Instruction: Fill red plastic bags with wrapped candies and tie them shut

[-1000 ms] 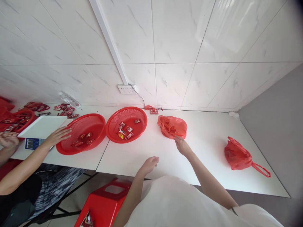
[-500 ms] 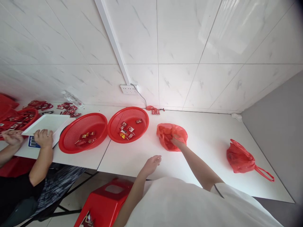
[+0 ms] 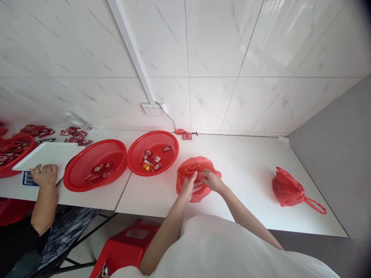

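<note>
A red plastic bag (image 3: 185, 173) lies with its mouth open on the white table in front of me. Over its near left side is my left hand (image 3: 189, 188), thumb and fingers spread apart and nothing visible in it. My right hand (image 3: 213, 180) is at the bag's right side, its fingers curled together over the opening. Whatever those fingertips hold, if anything, is too small to make out. The bag's inside is partly covered by both hands.
Left of the bag stand two red baskets (image 3: 174, 164) with small wrapped packets (image 3: 157, 158). A tied red bag (image 3: 288, 191) rests at the right. A co-worker's hand (image 3: 45, 174) touches a scale (image 3: 49, 152). A red stool (image 3: 124, 249) stands below the table.
My left hand has moved up and right to the bag. My right hand has come out of the bag's middle to its right side. The bag sits closer to me.
</note>
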Demonstrator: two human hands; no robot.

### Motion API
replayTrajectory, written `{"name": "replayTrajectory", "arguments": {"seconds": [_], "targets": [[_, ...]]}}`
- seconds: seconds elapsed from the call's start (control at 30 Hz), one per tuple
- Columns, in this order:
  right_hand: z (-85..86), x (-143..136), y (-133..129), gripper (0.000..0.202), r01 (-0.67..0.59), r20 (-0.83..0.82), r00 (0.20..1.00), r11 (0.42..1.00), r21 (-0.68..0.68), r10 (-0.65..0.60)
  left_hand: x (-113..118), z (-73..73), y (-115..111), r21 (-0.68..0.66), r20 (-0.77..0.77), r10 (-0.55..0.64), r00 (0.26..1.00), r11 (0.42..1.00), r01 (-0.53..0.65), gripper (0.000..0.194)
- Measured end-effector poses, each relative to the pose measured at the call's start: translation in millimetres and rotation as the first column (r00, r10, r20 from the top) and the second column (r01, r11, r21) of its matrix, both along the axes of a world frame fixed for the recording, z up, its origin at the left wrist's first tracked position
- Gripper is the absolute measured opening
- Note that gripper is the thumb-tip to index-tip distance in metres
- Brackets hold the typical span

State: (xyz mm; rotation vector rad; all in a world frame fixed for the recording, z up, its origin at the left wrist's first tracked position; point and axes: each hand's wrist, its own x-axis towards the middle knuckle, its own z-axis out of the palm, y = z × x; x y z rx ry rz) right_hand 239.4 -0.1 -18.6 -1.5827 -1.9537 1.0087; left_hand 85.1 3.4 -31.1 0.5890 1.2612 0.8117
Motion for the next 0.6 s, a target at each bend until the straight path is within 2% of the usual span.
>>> {"name": "replayTrajectory", "arguments": {"seconds": [0.07,0.13,0.27,0.37,0.43,0.47,0.53,0.6], "targets": [[4.7,0,-8,0.031,-0.065,-0.081,0.995,0.998,0.006,0.065,-3,-3.9,3,0.013,0.060,0.108,0.992,0.994,-0.109,0.045],[10.3,1,-13,0.036,-0.050,-0.210,0.977,0.999,-0.003,0.048,-6,-6.5,5,0.014,0.080,0.179,0.981,0.983,-0.181,0.032],[25.5,11,-18,0.043,0.012,-0.486,0.872,0.995,-0.096,-0.058,-14,-7.3,10,0.040,0.139,0.164,0.977,0.984,-0.171,0.023],[32.9,18,-18,0.045,-0.101,-0.623,0.782,0.981,-0.164,-0.023,-18,-6.1,14,0.036,0.154,0.166,0.974,0.984,-0.174,0.022],[33.0,20,-18,0.045,-0.176,-0.672,0.740,0.966,-0.188,0.005,-21,-6.0,17,-0.019,0.179,0.180,0.967,0.984,-0.180,0.021],[31.6,20,-18,0.045,-0.176,-0.688,0.726,0.965,-0.196,-0.007,-23,-6.2,19,-0.063,0.197,0.209,0.958,0.978,-0.200,0.018],[26.7,19,-17,0.046,-0.069,-0.708,0.698,0.975,-0.213,-0.105,-30,-7.0,22,-0.148,0.220,0.295,0.930,0.952,-0.266,0.015],[20.4,23,-15,0.049,0.141,-0.734,0.623,0.962,-0.235,-0.270,-40,-7.6,26,-0.192,0.220,0.374,0.901,0.922,-0.336,0.015]]}}
